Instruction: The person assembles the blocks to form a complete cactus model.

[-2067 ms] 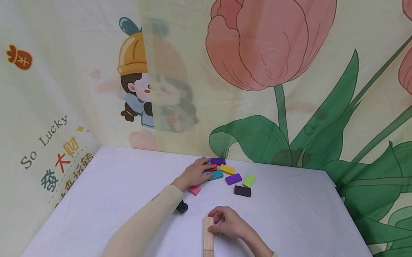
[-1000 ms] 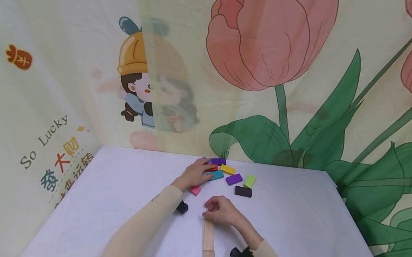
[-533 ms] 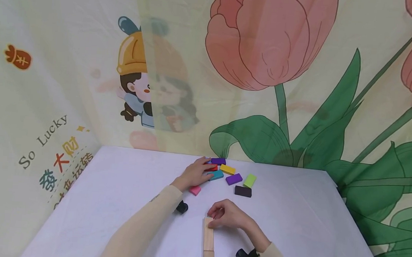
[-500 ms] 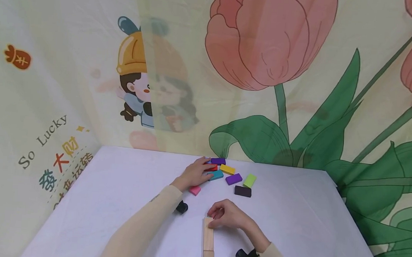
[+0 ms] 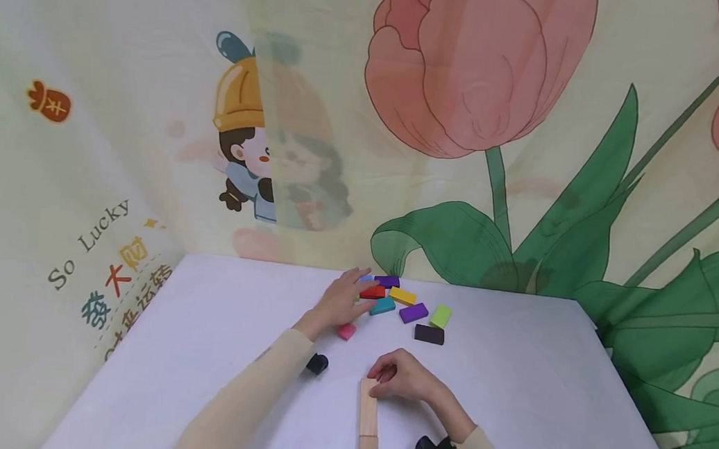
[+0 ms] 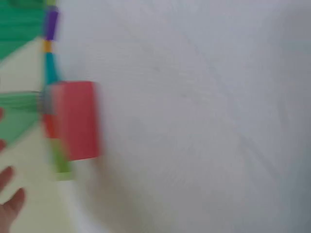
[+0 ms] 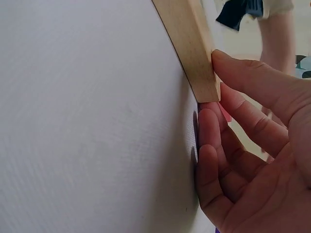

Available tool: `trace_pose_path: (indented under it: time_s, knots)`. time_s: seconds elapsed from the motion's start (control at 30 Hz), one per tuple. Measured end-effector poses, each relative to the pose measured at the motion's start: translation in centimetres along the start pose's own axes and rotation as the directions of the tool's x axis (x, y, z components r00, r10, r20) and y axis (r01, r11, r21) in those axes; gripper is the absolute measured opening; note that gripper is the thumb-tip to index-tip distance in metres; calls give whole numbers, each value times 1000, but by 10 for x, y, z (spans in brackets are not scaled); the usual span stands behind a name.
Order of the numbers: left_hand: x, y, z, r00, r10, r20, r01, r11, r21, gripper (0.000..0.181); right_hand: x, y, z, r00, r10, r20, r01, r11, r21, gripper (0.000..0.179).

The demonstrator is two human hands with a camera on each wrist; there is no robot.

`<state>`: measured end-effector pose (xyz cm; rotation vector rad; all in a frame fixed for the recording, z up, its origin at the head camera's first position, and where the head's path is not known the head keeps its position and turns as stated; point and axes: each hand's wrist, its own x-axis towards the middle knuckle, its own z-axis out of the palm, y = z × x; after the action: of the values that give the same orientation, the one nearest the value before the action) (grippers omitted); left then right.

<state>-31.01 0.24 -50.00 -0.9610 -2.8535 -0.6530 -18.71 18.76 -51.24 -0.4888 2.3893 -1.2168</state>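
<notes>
My left hand (image 5: 338,302) hovers with spread fingers over the back cluster of coloured blocks. Just by it lie a red block (image 5: 373,292), a teal block (image 5: 383,306) and a pink block (image 5: 346,331). The left wrist view is blurred; the pink block (image 6: 80,121) is large there, with fingertips (image 6: 14,203) at the left edge. At the front, two plain wooden blocks lie end to end. My right hand (image 5: 405,376) holds the far wooden block (image 5: 369,409) at its far end. In the right wrist view its thumb presses the wooden block's (image 7: 192,53) side, other fingers curled at the end.
Yellow (image 5: 402,296), purple (image 5: 413,312), lime green (image 5: 441,316) and black (image 5: 430,334) blocks lie right of the left hand. A dark purple block (image 5: 387,281) is near the white table's (image 5: 512,374) back edge. A printed curtain (image 5: 317,110) hangs behind.
My left hand has lifted off the coloured blocks, uncovering more of the red one. My right hand reached just past the wooden block's end, then came back onto it. The head view has shifted slightly.
</notes>
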Motion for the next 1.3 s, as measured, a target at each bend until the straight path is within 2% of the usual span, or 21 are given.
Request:
trace_pose_path:
  time_s: [0.1, 0.2, 0.27, 0.4, 0.57, 0.67, 0.77, 0.9, 1.0, 1.2, 1.3]
  knots:
    - [-22, 19, -15, 998, 4, -57, -5, 1000, -10, 44, 0, 1, -1, 1000, 2, -3, -2, 1000, 3, 18]
    - [-57, 41, -26, 998, 15, -63, -17, 999, -29, 37, 0, 2, -1, 1000, 2, -4, -2, 1000, 13, 19]
    - [-81, 55, -29, 999, 28, -26, -28, 999, -24, 34, -1, 2, -1, 1000, -4, -6, 4, 1000, 13, 18]
    - [-123, 78, -25, 994, 59, 87, -61, 998, 10, 37, -1, 4, -1, 1000, -21, -7, 21, 1000, 11, 17]
    - [-157, 97, -14, 981, 55, 188, -67, 996, 58, 48, -2, 5, -1, 999, -31, -6, 32, 999, 9, 16]
    - [-169, 105, -9, 971, 46, 234, -69, 994, 88, 53, -2, 5, -1, 1000, -28, -7, 28, 999, 17, 17]
    - [-175, 110, -5, 953, 22, 302, -55, 993, 101, 58, -1, 5, -1, 1000, -22, -4, 22, 999, 26, 17]
    - [-183, 112, 2, 949, 48, 313, -97, 985, 142, 68, -1, 4, -1, 1000, -15, -3, 15, 1000, 28, 17]
    - [-188, 111, 6, 955, 93, 282, -147, 973, 177, 71, -2, 2, -1, 1000, -12, -6, 13, 1000, 28, 17]
    - [-187, 110, 8, 942, 80, 326, -139, 976, 164, 74, -2, 2, -2, 1000, -14, -5, 14, 1000, 25, 17]
    - [-188, 110, 9, 941, 82, 328, -143, 976, 167, 74, 0, 3, -2, 1000, -19, 6, 18, 1000, 22, 17]
